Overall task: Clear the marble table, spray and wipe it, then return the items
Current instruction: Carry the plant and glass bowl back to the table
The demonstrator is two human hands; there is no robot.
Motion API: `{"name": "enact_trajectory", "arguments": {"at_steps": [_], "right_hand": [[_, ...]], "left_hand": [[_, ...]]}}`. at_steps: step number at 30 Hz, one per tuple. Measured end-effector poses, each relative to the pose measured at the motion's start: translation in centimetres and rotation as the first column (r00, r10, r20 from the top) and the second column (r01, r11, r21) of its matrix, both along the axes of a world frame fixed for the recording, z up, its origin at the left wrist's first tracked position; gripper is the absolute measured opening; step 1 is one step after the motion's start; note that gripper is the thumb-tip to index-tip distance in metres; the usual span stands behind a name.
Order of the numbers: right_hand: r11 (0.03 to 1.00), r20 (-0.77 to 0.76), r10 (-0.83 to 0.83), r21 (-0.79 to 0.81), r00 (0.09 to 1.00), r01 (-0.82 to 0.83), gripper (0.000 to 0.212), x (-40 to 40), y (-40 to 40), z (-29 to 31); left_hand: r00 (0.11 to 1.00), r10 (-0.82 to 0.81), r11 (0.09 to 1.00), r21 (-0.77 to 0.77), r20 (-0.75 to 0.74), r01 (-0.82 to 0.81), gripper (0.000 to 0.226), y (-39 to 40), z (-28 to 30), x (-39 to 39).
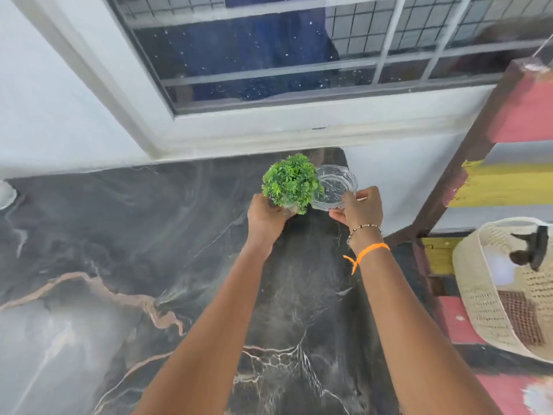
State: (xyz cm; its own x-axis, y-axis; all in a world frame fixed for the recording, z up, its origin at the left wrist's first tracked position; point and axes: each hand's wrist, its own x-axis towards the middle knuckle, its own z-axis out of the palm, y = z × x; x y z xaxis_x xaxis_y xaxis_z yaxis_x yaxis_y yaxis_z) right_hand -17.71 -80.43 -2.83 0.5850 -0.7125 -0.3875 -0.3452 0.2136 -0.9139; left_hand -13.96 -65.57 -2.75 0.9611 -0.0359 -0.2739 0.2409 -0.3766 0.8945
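A small potted plant with bushy green leaves is at the far right of the dark marble table, near the wall. My left hand grips its base from the left. Right beside it is a clear glass bowl, and my right hand holds its near rim. The plant's pot is mostly hidden by leaves and fingers. I cannot tell whether either item rests on the marble or is lifted.
A white wall and a barred window run behind the table. A woven cream basket sits on a coloured wooden shelf to the right. A white object shows at the table's far left edge.
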Motion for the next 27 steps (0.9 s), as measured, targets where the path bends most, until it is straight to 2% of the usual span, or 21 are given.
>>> {"name": "enact_trajectory", "arguments": {"at_steps": [2,4,7,12,14,17,23,27], "right_hand": [[1.0,-0.011,-0.015,-0.002,1.0,0.015,0.025,1.9,-0.5,-0.6],[0.999,-0.025,-0.035,-0.011,0.999,0.034,0.019,3.4,-0.8,-1.2],[0.998,-0.05,-0.061,-0.035,0.997,0.059,0.017,5.0,-1.2,-1.9],[0.994,-0.059,-0.071,-0.086,0.996,0.066,0.011,6.6,-1.7,-2.9],[0.996,-0.021,-0.065,-0.063,0.998,0.064,0.011,6.7,-1.8,-3.2],[0.997,0.065,-0.043,-0.063,0.997,0.047,0.016,6.2,-1.8,-3.6],[0.993,0.128,0.037,-0.12,0.991,-0.021,0.038,5.7,-1.5,-3.9],[0.994,0.156,0.05,-0.099,0.986,-0.035,0.037,5.5,-1.6,-4.0]], "left_hand": [[1.0,-0.02,0.999,0.05,-0.008,0.02,0.019,-0.9,-0.4,2.4],[1.0,-0.026,0.996,0.084,-0.009,0.027,0.018,-1.6,-0.7,4.5],[1.0,-0.015,0.994,0.107,0.024,0.012,0.032,-2.3,-0.9,6.7],[0.999,-0.033,0.981,0.191,0.016,0.029,0.042,-2.5,-1.8,8.7],[1.0,-0.028,0.988,0.154,0.007,0.026,0.031,-2.5,-2.0,8.8],[0.999,-0.032,0.994,0.101,0.009,0.031,0.035,-2.3,-2.7,8.9],[0.998,0.016,0.993,0.116,0.059,-0.023,0.021,-2.5,-3.6,8.7],[0.997,0.037,0.991,0.123,0.07,-0.045,0.031,-2.8,-3.7,8.6]]}}
